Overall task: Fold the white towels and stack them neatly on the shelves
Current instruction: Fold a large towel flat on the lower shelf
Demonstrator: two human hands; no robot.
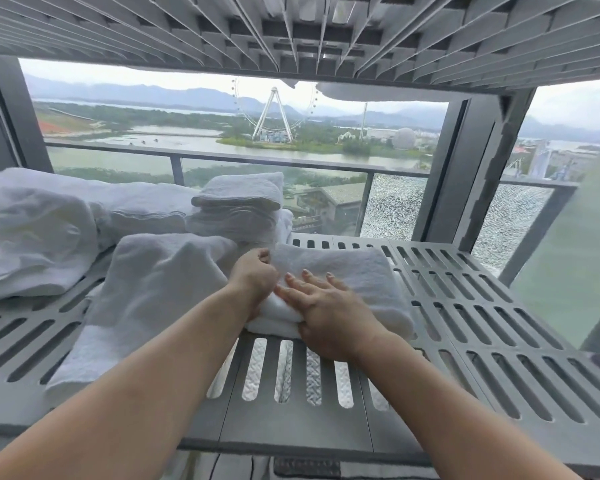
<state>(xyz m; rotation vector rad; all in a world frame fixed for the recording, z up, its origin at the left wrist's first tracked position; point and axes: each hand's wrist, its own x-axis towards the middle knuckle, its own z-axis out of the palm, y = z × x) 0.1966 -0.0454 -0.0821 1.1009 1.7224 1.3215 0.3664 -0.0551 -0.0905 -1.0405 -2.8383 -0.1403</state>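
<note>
A folded white towel lies on the grey slotted shelf, in the middle. My right hand lies flat on its near end, fingers spread on top and thumb under the front edge. My left hand is curled against the towel's left side, fingers closed on its edge. To the left, a larger loosely folded towel drapes over the shelf front. Behind it stands a stack of small folded towels.
More white towels are piled at the far left of the shelf. Another slotted shelf hangs close overhead. A grey upright post stands at the back right. Bare shelf lies to the right. Behind is a window and balcony railing.
</note>
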